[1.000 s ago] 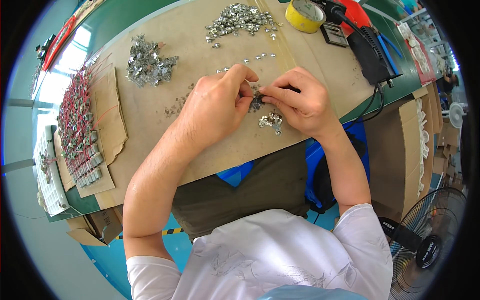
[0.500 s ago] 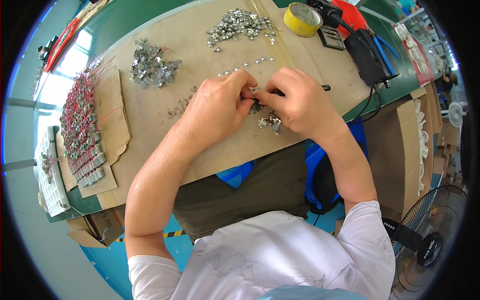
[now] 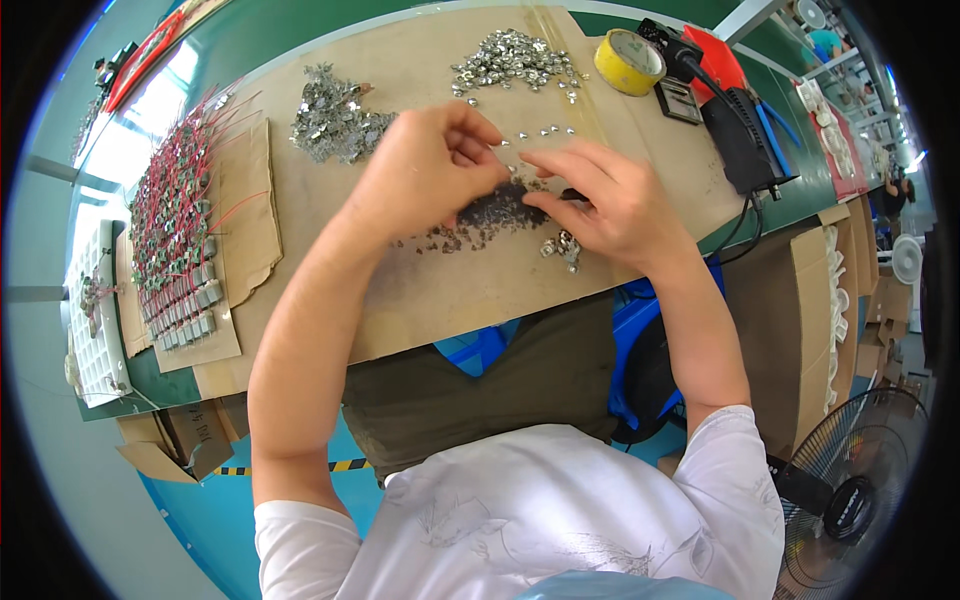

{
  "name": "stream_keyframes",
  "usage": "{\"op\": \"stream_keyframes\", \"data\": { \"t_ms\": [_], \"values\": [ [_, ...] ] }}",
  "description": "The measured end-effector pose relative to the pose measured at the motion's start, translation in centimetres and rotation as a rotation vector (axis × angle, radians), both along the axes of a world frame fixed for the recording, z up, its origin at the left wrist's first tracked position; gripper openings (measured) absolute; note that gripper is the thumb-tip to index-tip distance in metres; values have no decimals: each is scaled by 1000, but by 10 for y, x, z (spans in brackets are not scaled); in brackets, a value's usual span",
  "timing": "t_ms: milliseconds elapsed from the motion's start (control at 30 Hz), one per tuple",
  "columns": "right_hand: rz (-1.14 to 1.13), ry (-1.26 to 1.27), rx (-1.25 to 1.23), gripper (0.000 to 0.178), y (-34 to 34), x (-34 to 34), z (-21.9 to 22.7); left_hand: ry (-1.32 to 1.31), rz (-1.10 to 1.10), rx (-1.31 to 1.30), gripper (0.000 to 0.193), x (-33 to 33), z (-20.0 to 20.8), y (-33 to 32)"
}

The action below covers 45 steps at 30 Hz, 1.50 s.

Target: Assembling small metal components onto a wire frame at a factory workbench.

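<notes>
My left hand [image 3: 432, 165] hovers at the left edge of a dark pile of tiny metal pieces [image 3: 490, 210]. Its fingers are curled, index tip and thumb stand apart, and I see nothing between them. On the pile's right side is my right hand [image 3: 610, 205], thumb and index finger spread. A dark slim tool [image 3: 574, 195] lies in its grip, mostly hidden by the fingers. Beyond the fingertips runs a row of small silver domed parts [image 3: 545, 132]. A few shiny metal parts [image 3: 562, 248] lie below my right hand.
A heap of silver domed parts [image 3: 515, 58] lies at the back, with flat metal pieces [image 3: 335, 115] left of it. Red-wired components [image 3: 175, 220] crowd the left side. Yellow tape [image 3: 630, 62] and a black device [image 3: 742, 140] stand back right. A fan [image 3: 850, 505] is lower right.
My hands have come apart from their pinch together, uncovering the dark pile between them. My view has shifted slightly, so the table's things appear farther right.
</notes>
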State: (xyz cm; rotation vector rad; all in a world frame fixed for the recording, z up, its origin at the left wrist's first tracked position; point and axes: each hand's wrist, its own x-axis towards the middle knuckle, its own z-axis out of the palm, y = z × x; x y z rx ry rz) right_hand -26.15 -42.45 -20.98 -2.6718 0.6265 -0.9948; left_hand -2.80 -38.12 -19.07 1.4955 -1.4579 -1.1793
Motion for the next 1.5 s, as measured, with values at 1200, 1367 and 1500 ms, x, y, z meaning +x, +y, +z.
{"op": "stream_keyframes", "data": {
  "t_ms": [1200, 1367, 1500],
  "values": [
    [127, 245, 221, 20, -46, 47, -4, -517, -92, -83, 18, 26, 1, -7],
    [118, 247, 271, 16, -42, 48, 0, -523, -88, -120, 17, 28, -4, -6],
    [127, 171, 227, 12, -35, 34, 3, -524, -84, -123, 16, 25, -3, -6]
  ]
}}
